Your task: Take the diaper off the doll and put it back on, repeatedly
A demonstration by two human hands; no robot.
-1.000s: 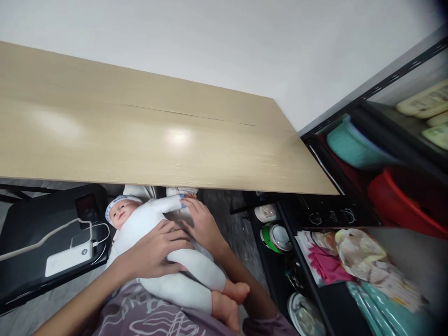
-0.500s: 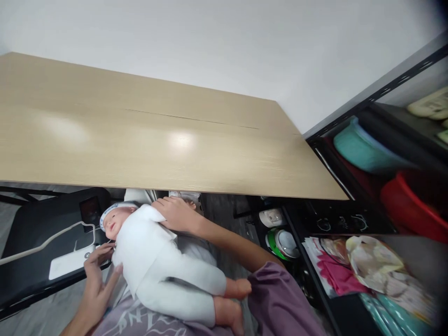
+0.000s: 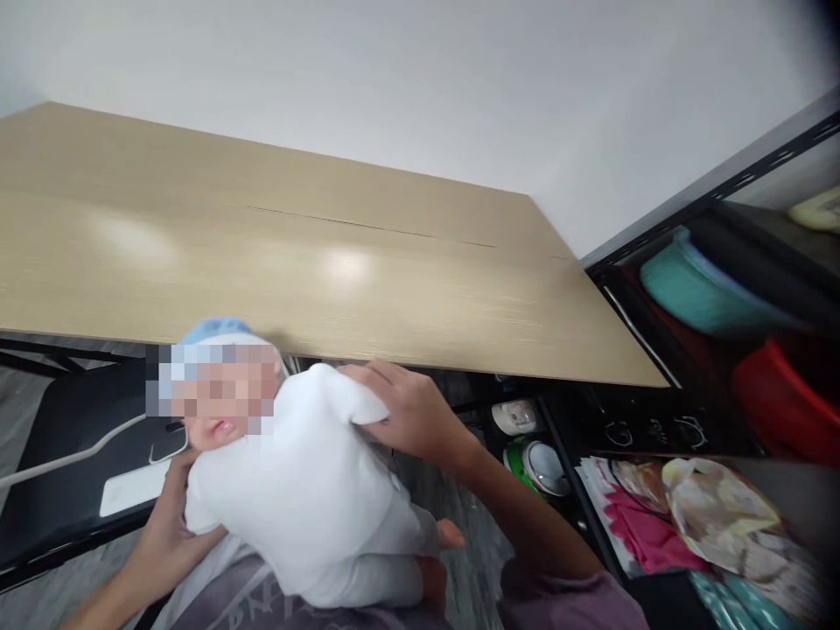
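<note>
A baby doll [image 3: 308, 490] in a white one-piece suit and a white cap with a pale blue crown was held raised above the lap of the person in a purple printed garment [image 3: 262, 599], nearest the camera, its body tilted with the head up and to the left and its bare feet [image 3: 439, 551] low at centre. The doll's suit appeared smooth and unmarked, with one short sleeve jutting toward the right. The left hand [image 3: 164, 534] reached up from the lower left, fingers curled against the doll's near side just below the head, gripping it from beneath. The right hand [image 3: 410, 411] came in from the right on a bent forearm, palm down, fingers closed over the doll's far shoulder and sleeve. Left of the doll, a white power bank [image 3: 131, 494] with a white cable [image 3: 72, 455] lay on a black surface. To the right, a black shelf unit [image 3: 656, 420] held bowls, pink cloth and teal and red tubs. Beyond the doll's head, the light wooden desk [image 3: 328, 262] spanned the view beneath a white wall.
</note>
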